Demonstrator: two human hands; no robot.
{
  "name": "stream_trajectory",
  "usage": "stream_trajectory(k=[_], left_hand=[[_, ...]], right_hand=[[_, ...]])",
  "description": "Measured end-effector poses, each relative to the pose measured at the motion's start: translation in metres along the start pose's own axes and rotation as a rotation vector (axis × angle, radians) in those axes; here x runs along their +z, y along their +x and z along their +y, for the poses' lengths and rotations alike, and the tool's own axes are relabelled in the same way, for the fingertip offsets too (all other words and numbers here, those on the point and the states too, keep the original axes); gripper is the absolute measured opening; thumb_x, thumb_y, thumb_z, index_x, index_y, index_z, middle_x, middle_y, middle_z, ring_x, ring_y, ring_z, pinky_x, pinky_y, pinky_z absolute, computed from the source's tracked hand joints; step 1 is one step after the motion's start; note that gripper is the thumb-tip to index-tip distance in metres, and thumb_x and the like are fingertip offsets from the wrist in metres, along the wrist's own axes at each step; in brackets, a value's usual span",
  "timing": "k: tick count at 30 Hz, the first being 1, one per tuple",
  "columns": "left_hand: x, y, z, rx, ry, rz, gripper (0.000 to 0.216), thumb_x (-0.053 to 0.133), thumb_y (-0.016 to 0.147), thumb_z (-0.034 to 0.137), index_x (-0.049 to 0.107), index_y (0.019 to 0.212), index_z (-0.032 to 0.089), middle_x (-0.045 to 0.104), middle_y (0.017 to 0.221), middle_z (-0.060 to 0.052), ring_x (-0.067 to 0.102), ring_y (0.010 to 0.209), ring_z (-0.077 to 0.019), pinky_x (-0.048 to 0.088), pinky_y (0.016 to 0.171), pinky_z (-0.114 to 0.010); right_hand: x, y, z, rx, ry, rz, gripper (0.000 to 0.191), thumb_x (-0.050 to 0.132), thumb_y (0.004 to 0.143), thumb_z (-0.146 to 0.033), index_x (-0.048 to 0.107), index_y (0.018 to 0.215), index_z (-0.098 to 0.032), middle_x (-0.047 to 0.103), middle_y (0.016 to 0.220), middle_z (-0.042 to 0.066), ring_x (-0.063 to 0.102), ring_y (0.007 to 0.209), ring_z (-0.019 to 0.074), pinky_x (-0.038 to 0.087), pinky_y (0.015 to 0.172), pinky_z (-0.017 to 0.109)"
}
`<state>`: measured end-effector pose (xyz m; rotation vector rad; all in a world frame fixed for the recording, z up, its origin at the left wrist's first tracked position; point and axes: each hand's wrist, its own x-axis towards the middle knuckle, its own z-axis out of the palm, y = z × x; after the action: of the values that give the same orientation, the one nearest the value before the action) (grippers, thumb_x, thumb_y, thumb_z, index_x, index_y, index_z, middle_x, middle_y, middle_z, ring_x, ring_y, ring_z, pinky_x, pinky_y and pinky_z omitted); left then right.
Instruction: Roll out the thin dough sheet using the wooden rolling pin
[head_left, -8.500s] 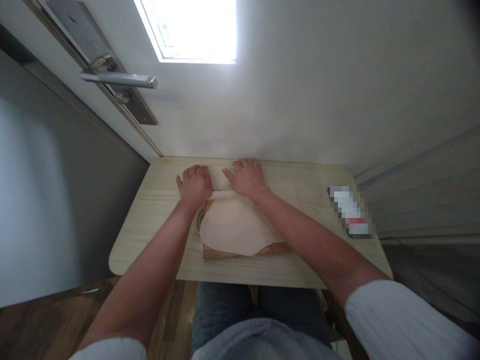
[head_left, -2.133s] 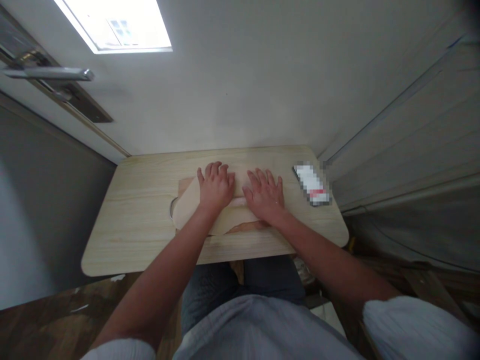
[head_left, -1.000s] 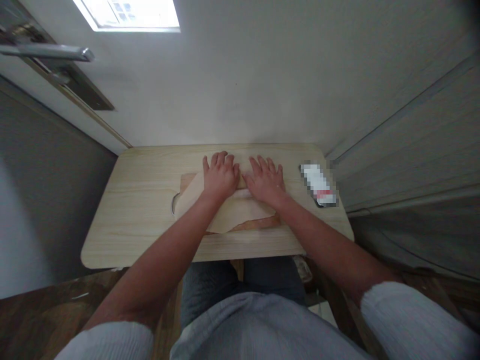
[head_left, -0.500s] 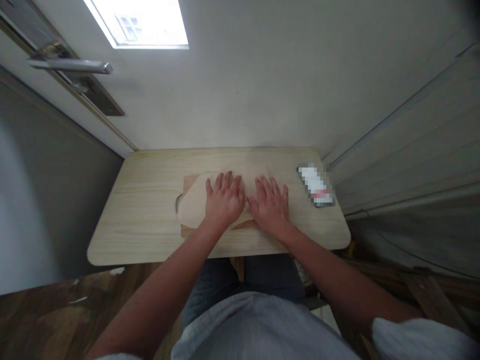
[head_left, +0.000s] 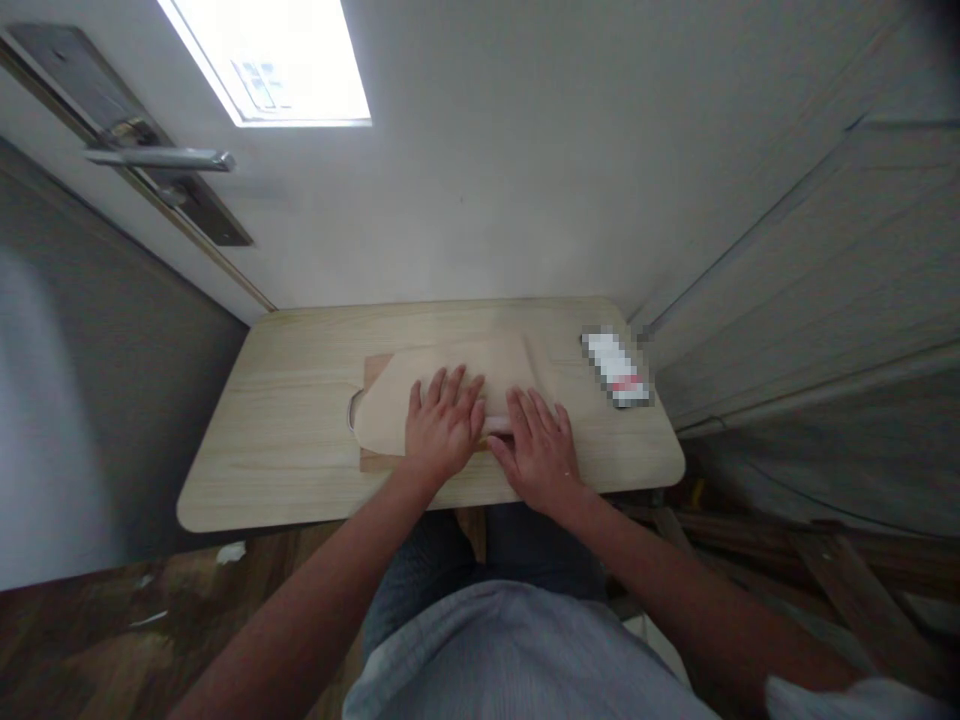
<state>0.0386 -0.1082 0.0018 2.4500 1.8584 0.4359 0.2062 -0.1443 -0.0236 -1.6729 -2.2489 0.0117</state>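
Observation:
A thin sheet of pale dough (head_left: 450,372) lies spread over a wooden cutting board (head_left: 373,371) on a small light-wood table (head_left: 285,430). My left hand (head_left: 444,424) and my right hand (head_left: 537,449) rest flat, fingers stretched out, on a pale rolling pin (head_left: 497,426) near the dough's front edge. Only a short stretch of the pin shows between the hands. A metal loop on the board's left end (head_left: 351,410) peeks out beside the dough.
A blurred white packet (head_left: 616,367) lies at the table's back right. A white door with a metal lever handle (head_left: 161,158) stands behind the table. A panelled wall rises to the right and dark wooden floor shows below.
Both hands have drawn back toward me with the pin, from the far part of the dough to its near edge. More dough now shows beyond the fingers.

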Motion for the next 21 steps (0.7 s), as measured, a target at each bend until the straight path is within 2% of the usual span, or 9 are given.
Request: stream_trajectory(k=[3, 8, 11, 14, 17, 21], left_hand=[[-0.001, 0.003, -0.002, 0.015, 0.011, -0.009, 0.046, 0.033, 0.100, 0.041, 0.049, 0.143, 0.033, 0.042, 0.156, -0.004, 0.035, 0.145, -0.0275, 0.023, 0.118, -0.055], [-0.008, -0.004, 0.000, 0.035, -0.006, 0.009, 0.046, 0.035, 0.100, 0.043, 0.052, 0.139, 0.029, 0.046, 0.153, -0.007, 0.038, 0.143, -0.0266, 0.020, 0.120, -0.054], [-0.006, -0.022, 0.002, -0.006, -0.035, 0.112, 0.052, 0.040, 0.098, 0.048, 0.045, 0.144, 0.024, 0.047, 0.152, -0.010, 0.036, 0.144, -0.0249, 0.014, 0.123, -0.050], [0.003, -0.043, 0.000, -0.061, -0.049, 0.215, 0.069, 0.050, 0.092, 0.056, 0.039, 0.148, 0.018, 0.048, 0.150, -0.015, 0.035, 0.145, -0.0277, 0.015, 0.123, -0.051], [0.009, -0.054, -0.009, -0.033, -0.032, 0.123, 0.076, 0.053, 0.088, 0.062, 0.036, 0.151, 0.023, 0.045, 0.153, -0.013, 0.033, 0.146, -0.0293, 0.017, 0.122, -0.053], [0.006, -0.055, -0.026, 0.023, 0.026, -0.060, 0.063, 0.048, 0.091, 0.060, 0.038, 0.150, 0.038, 0.039, 0.157, -0.002, 0.029, 0.148, -0.0278, 0.021, 0.120, -0.055]], right_hand=[[0.000, -0.002, 0.001, -0.023, 0.025, 0.019, 0.063, 0.047, 0.097, -0.049, 0.040, 0.149, -0.016, 0.046, 0.150, 0.016, 0.034, 0.142, 0.0310, 0.020, 0.115, 0.053], [-0.005, 0.006, 0.009, -0.041, 0.099, 0.009, 0.033, 0.054, 0.095, -0.040, 0.063, 0.122, -0.024, 0.059, 0.138, 0.008, 0.038, 0.138, 0.0280, 0.017, 0.116, 0.052], [-0.012, 0.009, 0.025, -0.068, 0.119, 0.028, 0.025, 0.056, 0.094, -0.037, 0.065, 0.115, -0.026, 0.063, 0.131, 0.005, 0.042, 0.135, 0.0264, 0.014, 0.117, 0.051], [-0.017, 0.006, 0.051, -0.014, 0.106, 0.095, 0.026, 0.058, 0.094, -0.038, 0.065, 0.115, -0.025, 0.066, 0.126, 0.006, 0.046, 0.130, 0.0272, 0.019, 0.115, 0.049], [-0.015, 0.001, 0.075, 0.141, 0.086, 0.168, 0.030, 0.057, 0.093, -0.041, 0.066, 0.115, -0.022, 0.068, 0.116, 0.009, 0.053, 0.117, 0.0286, 0.032, 0.105, 0.045], [-0.002, -0.001, 0.080, 0.279, 0.158, 0.202, 0.035, 0.055, 0.094, -0.046, 0.066, 0.116, -0.020, 0.069, 0.109, 0.010, 0.057, 0.103, 0.0274, 0.041, 0.090, 0.040]])
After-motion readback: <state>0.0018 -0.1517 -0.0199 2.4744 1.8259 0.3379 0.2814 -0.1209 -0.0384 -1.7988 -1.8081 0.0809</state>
